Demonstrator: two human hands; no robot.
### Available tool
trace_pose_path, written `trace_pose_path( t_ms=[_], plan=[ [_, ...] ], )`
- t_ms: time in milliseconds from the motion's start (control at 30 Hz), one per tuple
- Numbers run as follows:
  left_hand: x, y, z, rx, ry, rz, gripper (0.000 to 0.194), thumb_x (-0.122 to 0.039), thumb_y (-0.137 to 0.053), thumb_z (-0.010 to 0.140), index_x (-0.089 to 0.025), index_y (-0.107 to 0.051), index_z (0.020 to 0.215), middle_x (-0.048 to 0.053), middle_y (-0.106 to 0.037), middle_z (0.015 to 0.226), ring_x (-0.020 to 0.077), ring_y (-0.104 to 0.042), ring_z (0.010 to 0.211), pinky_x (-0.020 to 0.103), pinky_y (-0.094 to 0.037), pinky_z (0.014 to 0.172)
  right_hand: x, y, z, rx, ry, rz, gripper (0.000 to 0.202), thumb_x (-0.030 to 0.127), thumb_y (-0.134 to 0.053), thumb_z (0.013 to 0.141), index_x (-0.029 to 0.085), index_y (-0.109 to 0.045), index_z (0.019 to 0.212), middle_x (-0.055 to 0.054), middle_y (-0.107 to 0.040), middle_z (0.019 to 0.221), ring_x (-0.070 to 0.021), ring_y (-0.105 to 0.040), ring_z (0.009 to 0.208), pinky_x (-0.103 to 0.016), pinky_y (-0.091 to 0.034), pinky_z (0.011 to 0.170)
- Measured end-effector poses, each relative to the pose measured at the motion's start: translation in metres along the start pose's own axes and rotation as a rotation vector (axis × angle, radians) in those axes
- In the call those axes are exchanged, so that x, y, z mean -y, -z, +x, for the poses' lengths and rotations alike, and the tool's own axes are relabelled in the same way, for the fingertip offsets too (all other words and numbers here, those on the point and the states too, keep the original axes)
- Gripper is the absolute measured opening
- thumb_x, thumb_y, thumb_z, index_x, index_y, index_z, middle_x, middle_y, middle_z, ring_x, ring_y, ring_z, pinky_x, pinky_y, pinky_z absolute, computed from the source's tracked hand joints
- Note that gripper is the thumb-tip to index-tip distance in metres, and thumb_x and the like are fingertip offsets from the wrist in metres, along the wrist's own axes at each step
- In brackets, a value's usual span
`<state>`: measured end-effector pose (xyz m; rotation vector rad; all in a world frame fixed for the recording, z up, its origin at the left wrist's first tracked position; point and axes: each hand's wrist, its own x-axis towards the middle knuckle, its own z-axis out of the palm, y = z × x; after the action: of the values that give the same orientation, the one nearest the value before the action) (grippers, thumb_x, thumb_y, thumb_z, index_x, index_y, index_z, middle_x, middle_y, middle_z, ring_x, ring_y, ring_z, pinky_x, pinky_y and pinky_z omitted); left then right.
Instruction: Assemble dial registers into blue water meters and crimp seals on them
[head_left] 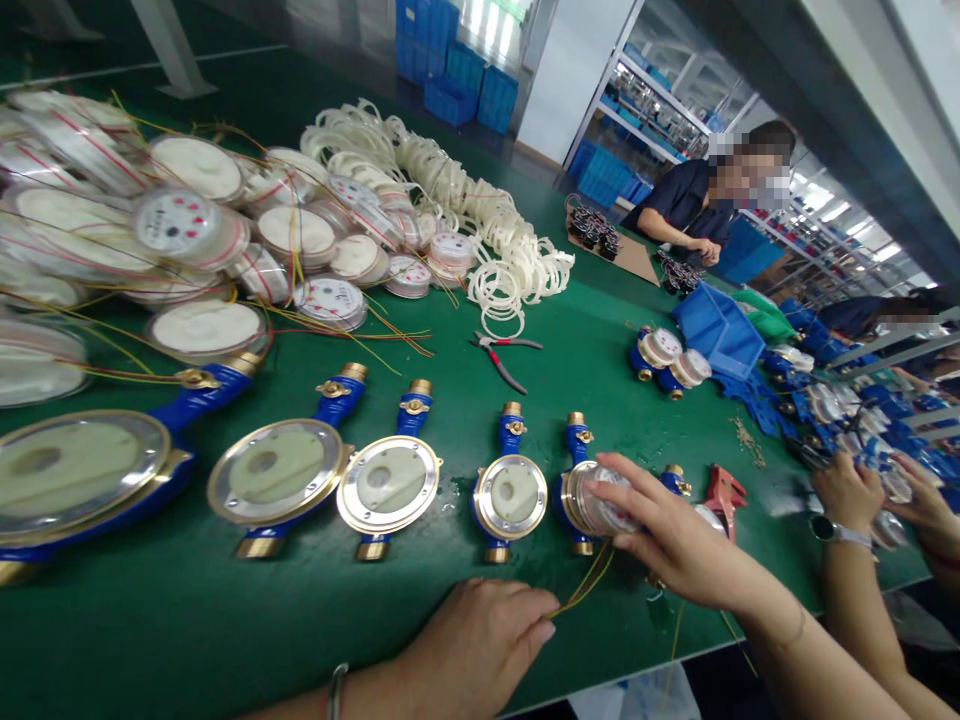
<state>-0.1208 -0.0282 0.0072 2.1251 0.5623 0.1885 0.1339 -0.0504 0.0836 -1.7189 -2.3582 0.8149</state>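
Note:
My right hand is wrapped round a clear, round water meter register, which sits on or just over a blue brass-ended meter body; whether it is seated I cannot tell. Thin yellow and red wires trail from the register toward me. Their ends are pinched in the fingers of my left hand, low over the green table. To the left stand several blue meter bodies with bare round tops, the nearest being one meter body. Partly behind my right hand is another meter.
Wired registers are heaped at the left, beside a pile of white plastic rings. Red-handled pliers lie mid-table. A red tool is at the right, close to a co-worker's hands. Another person sits across.

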Motion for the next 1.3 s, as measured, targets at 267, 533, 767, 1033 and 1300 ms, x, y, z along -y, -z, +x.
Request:
trace_pose_path(
  t_ms=[267,533,767,1033,1300],
  plan=[
    [0.006,-0.004,0.001,0.008,-0.041,0.057,0.018,-0.022,-0.039,0.093,-0.022,-0.056,0.086,-0.001,-0.064,0.079,0.0162,-0.063,0.075,0.025,-0.042,0.065,-0.034,-0.003,0.005,-0.185,-0.117,0.749,0.054,0.038,-0.048,0.089,0.034,-0.029,0.139,-0.003,-0.029,0.148,-0.0238,-0.029,0.135,-0.047,-0.019,0.112],
    [0.005,-0.003,0.0,-0.005,-0.062,0.079,0.017,-0.023,-0.041,0.092,-0.022,-0.057,0.086,-0.001,-0.065,0.079,0.0158,-0.063,0.073,0.025,-0.041,0.062,-0.038,0.002,0.006,-0.089,-0.135,0.704,0.053,0.034,-0.051,0.088,0.033,-0.032,0.138,-0.002,-0.028,0.149,-0.023,-0.026,0.136,-0.045,-0.014,0.114],
    [0.004,-0.003,-0.001,-0.024,-0.06,0.08,0.017,-0.022,-0.043,0.091,-0.021,-0.058,0.084,0.0,-0.065,0.077,0.0165,-0.063,0.072,0.025,-0.041,0.061,-0.036,0.008,0.003,-0.033,-0.075,0.52,0.054,0.036,-0.05,0.088,0.03,-0.032,0.139,-0.004,-0.024,0.15,-0.0233,-0.017,0.139,-0.047,-0.013,0.114],
    [0.004,-0.004,-0.001,-0.061,-0.081,0.072,0.015,-0.021,-0.045,0.09,-0.021,-0.058,0.081,-0.001,-0.064,0.075,0.0163,-0.062,0.069,0.025,-0.04,0.059,-0.037,0.006,0.001,-0.06,-0.076,0.481,0.056,0.042,-0.049,0.088,0.03,-0.029,0.139,-0.006,-0.024,0.15,-0.0245,-0.023,0.138,-0.048,-0.02,0.112],
    [0.002,0.0,-0.002,-0.048,-0.098,0.062,0.016,-0.02,-0.044,0.089,-0.02,-0.059,0.082,0.0,-0.065,0.075,0.0161,-0.062,0.07,0.025,-0.04,0.059,-0.026,0.003,-0.001,-0.07,-0.034,0.21,0.053,0.037,-0.046,0.09,0.029,-0.029,0.14,-0.008,-0.023,0.15,-0.0246,-0.021,0.139,-0.049,-0.022,0.112]
  ],
)
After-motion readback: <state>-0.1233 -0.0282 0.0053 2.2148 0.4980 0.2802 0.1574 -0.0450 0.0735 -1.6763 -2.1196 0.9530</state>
